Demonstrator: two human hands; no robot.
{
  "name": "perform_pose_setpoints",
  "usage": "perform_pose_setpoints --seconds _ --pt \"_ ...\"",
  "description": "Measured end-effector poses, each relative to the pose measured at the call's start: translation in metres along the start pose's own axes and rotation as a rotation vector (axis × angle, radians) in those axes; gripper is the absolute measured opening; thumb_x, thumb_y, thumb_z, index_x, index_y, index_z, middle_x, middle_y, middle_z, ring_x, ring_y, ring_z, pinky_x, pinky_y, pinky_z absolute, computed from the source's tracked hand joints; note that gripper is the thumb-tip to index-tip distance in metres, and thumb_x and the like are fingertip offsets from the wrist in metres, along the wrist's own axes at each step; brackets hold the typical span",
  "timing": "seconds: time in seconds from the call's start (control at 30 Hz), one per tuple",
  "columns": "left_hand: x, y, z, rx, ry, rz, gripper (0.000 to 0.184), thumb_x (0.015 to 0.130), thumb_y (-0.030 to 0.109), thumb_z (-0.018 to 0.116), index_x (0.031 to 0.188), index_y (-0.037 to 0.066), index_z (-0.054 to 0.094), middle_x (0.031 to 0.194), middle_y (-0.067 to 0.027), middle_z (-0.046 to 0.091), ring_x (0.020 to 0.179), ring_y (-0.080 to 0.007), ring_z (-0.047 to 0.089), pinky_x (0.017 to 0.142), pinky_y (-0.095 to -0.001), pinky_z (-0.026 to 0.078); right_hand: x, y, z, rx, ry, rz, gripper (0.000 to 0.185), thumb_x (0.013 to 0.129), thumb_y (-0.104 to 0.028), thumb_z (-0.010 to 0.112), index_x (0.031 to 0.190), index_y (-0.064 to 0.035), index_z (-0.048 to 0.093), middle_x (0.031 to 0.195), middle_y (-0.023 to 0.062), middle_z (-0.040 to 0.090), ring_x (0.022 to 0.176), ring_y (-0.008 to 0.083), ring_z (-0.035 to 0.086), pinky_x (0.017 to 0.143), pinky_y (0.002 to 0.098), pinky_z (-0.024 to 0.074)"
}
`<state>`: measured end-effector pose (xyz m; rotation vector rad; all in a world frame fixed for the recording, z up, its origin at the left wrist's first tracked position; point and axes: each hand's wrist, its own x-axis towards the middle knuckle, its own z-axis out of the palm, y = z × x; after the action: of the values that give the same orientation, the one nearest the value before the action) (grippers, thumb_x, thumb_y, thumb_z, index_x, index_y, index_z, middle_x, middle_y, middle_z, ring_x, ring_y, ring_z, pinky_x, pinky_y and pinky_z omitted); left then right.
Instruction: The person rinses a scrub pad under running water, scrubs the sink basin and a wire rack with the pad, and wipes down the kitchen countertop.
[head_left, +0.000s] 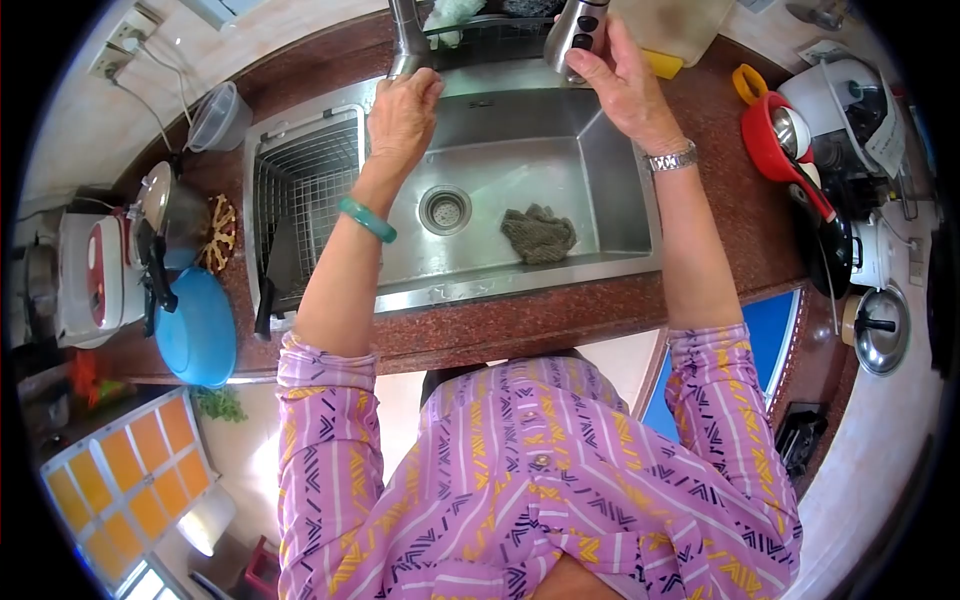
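My right hand [635, 95] is wrapped round a silver faucet spray head [567, 42] with dark buttons, above the sink's back right edge. Curled closed, my left hand [402, 112] is at the foot of the metal faucet neck [407, 35]; what its fingers hold, if anything, is hidden. Below both hands lies the stainless steel sink [610, 165]. A crumpled grey-brown cloth [538, 235] rests on its floor, to the right of the round drain [445, 210]. I see no running water.
A wire drying rack [312, 165] fills the sink's left side, with a black-handled knife [280, 260] at its edge. Left on the counter are a blue basin [195, 330], a pot [175, 210] and a clear tub [220, 118]. A red pan [768, 135] stands right.
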<state>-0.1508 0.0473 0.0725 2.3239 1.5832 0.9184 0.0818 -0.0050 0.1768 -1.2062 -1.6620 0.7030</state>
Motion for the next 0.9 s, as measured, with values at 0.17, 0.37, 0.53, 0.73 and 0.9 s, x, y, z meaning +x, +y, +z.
perform_pose_setpoints --seconds 0.17,0.37,0.53,0.73,0.9 --pt "-0.001 -0.001 -0.001 -0.008 -0.018 -0.011 0.018 0.088 0.027 0.055 0.095 0.012 0.062 0.091 -0.0092 0.063 0.085 -0.0321 0.055 0.073 -0.0413 0.045 0.0 -0.002 -0.001 -0.089 -0.012 -0.012 0.043 0.086 -0.019 0.06 0.121 -0.0004 0.044 0.081 -0.0005 0.048 0.071 0.0082 0.045 0.062 0.0212 0.0401" --pt "-0.016 -0.015 -0.008 -0.041 -0.01 0.079 0.015 0.086 0.023 0.057 0.092 0.01 0.059 0.088 -0.0096 0.062 0.085 -0.0322 0.057 0.071 -0.0411 0.047 0.001 -0.002 0.002 -0.011 -0.026 0.026 0.041 0.086 -0.016 0.058 0.121 -0.0001 0.043 0.085 0.0001 0.048 0.073 0.0083 0.046 0.064 0.0218 0.042" --pt "-0.023 -0.019 -0.012 -0.21 -0.126 -0.053 0.021 0.084 0.018 0.059 0.104 0.011 0.056 0.099 -0.0111 0.062 0.094 -0.0339 0.058 0.075 -0.0416 0.047 -0.002 0.008 0.007 0.132 -0.01 0.024 0.038 0.087 -0.013 0.057 0.119 -0.0002 0.042 0.092 0.0011 0.048 0.077 0.0088 0.048 0.068 0.0228 0.0445" --pt "-0.065 -0.023 -0.009 -0.277 0.022 -0.073 0.043 0.082 0.014 0.059 0.122 0.011 0.045 0.118 -0.0154 0.051 0.104 -0.0352 0.052 0.084 -0.0426 0.045 -0.008 0.013 0.016 0.142 -0.047 0.058 0.03 0.087 -0.013 0.058 0.112 -0.0014 0.044 0.092 0.0013 0.048 0.081 0.0091 0.048 0.072 0.0232 0.0441" --pt "-0.117 -0.046 -0.003 0.057 -0.115 -0.256 0.048 0.079 0.019 0.062 0.123 0.009 0.046 0.127 -0.0156 0.042 0.12 -0.0368 0.037 0.089 -0.0566 0.037 -0.013 0.021 0.021 -0.091 -0.04 -0.015 0.03 0.087 -0.015 0.06 0.109 -0.0021 0.045 0.089 0.0019 0.051 0.081 0.0099 0.05 0.072 0.0262 0.0454"
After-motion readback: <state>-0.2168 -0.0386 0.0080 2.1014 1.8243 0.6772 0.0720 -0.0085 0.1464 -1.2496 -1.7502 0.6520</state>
